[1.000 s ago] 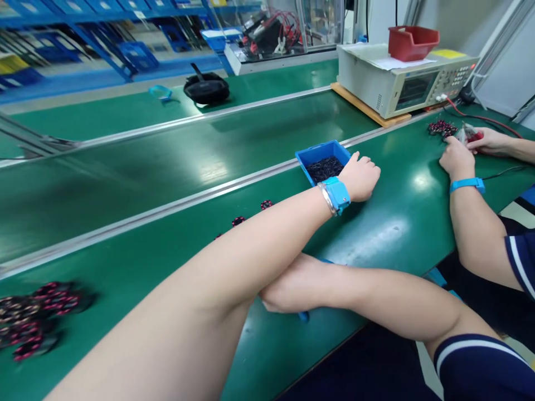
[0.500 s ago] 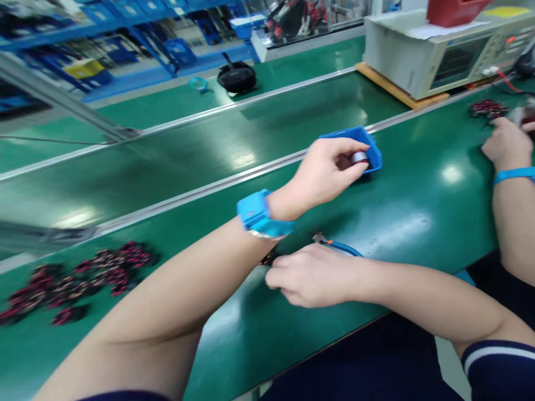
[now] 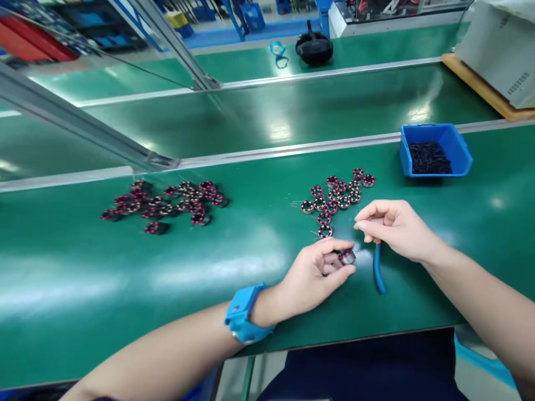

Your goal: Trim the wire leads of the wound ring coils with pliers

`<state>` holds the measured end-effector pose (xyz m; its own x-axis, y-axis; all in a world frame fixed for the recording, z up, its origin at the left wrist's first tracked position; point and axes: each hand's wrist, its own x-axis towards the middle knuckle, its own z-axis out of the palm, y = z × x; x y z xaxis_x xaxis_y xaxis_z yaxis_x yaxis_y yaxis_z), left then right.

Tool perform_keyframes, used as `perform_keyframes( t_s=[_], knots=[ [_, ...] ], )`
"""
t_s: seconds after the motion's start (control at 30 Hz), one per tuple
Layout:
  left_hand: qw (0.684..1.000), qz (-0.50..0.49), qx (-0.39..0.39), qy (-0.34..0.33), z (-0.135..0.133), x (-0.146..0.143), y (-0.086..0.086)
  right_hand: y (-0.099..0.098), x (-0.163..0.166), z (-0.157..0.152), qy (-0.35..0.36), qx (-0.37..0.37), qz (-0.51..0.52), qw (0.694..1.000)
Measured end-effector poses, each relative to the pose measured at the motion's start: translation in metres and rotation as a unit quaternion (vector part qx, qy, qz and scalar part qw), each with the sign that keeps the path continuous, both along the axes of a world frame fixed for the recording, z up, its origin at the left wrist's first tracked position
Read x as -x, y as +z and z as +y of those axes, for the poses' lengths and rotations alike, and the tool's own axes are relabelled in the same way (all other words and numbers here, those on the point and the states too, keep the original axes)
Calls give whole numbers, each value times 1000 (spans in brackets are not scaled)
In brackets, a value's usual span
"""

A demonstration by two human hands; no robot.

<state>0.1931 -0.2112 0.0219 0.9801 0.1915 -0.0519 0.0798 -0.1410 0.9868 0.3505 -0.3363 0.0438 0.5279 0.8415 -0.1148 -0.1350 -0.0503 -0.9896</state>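
My left hand (image 3: 311, 278), with a blue band on its wrist, holds a small motor stator (image 3: 346, 257) between thumb and fingers. To its right, my right hand (image 3: 388, 227) is raised over the table with thumb and fingertips pinched together; whatever is between them is too small to make out. Below that hand lies a blue tool handle (image 3: 378, 272), its upper end hidden by the fingers. Just beyond both hands is a loose group of ring-shaped motor stators (image 3: 333, 195) with red and copper windings and thin wire ends.
A blue bin (image 3: 462, 159) with short black pieces (image 3: 428, 157) stands at the right, by the metal rail. Another pile of stators (image 3: 156, 206) lies on the left. A metal post (image 3: 104, 131) slants across the upper left. Farther back are a black object (image 3: 314, 49) and a pale instrument case (image 3: 497, 53).
The view has swung left. My left hand has come back from the blue bin, still holding a stator, to beside my right hand. My right hand has risen into a pinch.
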Motion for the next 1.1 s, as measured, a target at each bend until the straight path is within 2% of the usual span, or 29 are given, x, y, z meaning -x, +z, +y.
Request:
perform_keyframes(
  t_s=[0.1,0.23,0.63,1.1],
  knots=[
    [999,1,-26,23,1,-1,-2,-7,8,5,-17,36,14,999],
    [999,10,-11,41,8,-3,1,-8,16,7,-37,57,7,998],
    [997,-18,-56,45,8,-4,-4,-7,23,3,-8,69,-22,997],
    [998,-16,-50,40,9,-5,-2,-6,21,3,-15,68,-26,997]
  ],
)
